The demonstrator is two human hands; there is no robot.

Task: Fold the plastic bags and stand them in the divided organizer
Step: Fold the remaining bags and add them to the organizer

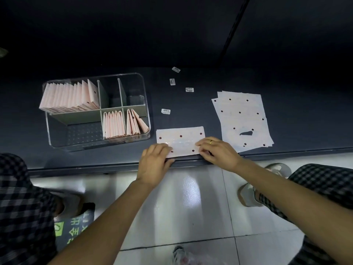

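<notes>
Bag [181,139] lies at the table's near edge, long axis left-right, directly ahead between my hands. My left hand [155,159] presses its left end flat-fingered; my right hand [217,150] pinches its right end. Organizer [145,104] sits left, nearer my left hand.

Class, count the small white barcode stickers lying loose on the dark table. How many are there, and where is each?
4. One farthest back, one just nearer, one to its right, and one beside the clear plastic divided organizer at. More may hide under bags.
</notes>
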